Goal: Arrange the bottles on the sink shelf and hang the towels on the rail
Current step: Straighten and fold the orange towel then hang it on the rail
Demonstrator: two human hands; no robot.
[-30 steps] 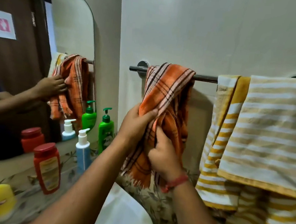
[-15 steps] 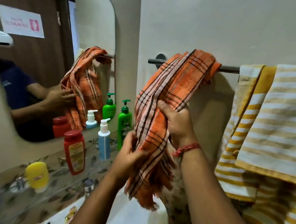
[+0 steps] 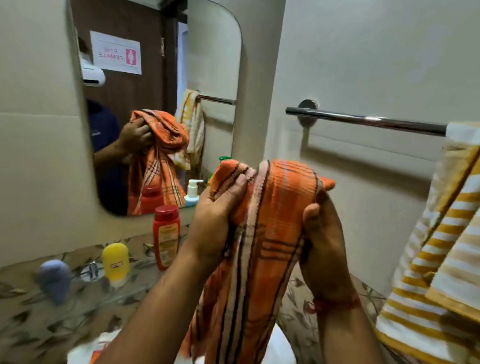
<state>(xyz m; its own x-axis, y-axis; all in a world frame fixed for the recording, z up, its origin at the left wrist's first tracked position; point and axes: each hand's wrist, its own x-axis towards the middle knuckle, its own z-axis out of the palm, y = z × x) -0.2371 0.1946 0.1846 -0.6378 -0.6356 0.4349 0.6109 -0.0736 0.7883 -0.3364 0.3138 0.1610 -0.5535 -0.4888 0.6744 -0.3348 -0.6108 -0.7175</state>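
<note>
Head view: both hands [image 3: 216, 222] apparently grip the orange towel [image 3: 255, 268].

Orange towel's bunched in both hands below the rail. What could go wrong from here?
1. The orange checked towel is bunched between the left hand and right hand; thrown over the rail like that, it may hang lopsided and slip.
2. Its long tail dangles low beside the red bottle on the shelf; swinging it up could topple that bottle.
3. The yellow striped towel fills the rail's right end, so the two may overlap.
</note>
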